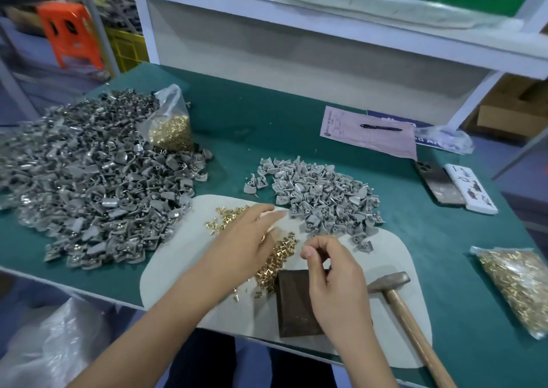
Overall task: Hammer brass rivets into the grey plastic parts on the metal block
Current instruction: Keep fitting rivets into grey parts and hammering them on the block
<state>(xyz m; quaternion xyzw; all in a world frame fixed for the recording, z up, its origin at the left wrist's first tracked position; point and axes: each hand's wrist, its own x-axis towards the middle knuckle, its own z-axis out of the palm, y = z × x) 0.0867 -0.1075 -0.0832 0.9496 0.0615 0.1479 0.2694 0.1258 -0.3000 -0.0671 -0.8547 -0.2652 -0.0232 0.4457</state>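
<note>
The fingers point(268, 212) of the left hand point(246, 233) are seen stretched flat and nearly together over the loose brass rivets point(278, 257), which lie spread on the pale mat point(166, 272) just left of the metal block point(296, 301); whether a rivet is pinched beneath them cannot be told. Far left of the block, a large heap of grey plastic parts point(89, 186) is piled, with a bag of rivets point(170, 129) propped at its back edge. A smaller heap of grey parts point(320, 197) is gathered just beyond the block.

Over the block's far right corner, the right hand point(335, 281) is held with its fingers curled and the thumb tip drawn against them; something small appears to be nipped there, though it cannot be made out. No part can be seen seated on the block's bare top.

To the block's right, the hammer point(394, 295) is laid untouched on the mat, its head just beside the block and its wooden handle run toward the near table edge. The right hand is judged the nearer to it, so a short reach rightward would be called for once part and rivet are set. Farther right, a second bag of rivets point(516, 281) is laid flat.
</note>
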